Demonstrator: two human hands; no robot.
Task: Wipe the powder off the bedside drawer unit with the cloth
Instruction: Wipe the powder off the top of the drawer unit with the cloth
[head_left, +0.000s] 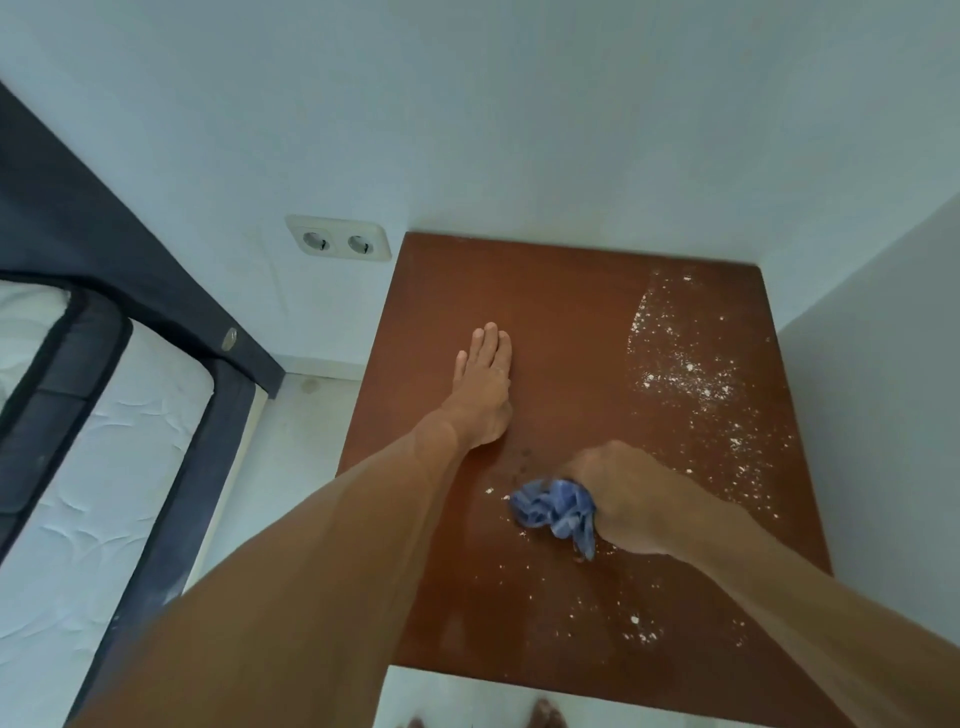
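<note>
White powder (696, 374) speckles the brown drawer unit (561, 291) right of the left hand (485, 387), which lies flat, fingers together. Nearer the person, the right hand (623, 493) has its fingers clamped on a bunched blue cloth (553, 506).

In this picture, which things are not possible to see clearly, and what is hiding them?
- Drawer fronts of the drawer unit: head view looks down on the top only.
- Surface under the cloth: covered by it and the right hand.
- Right-hand fingers: curled under the hand.
- Surface under the left hand: covered by the flat palm.
- Feet: cut off by the bottom edge.
</note>
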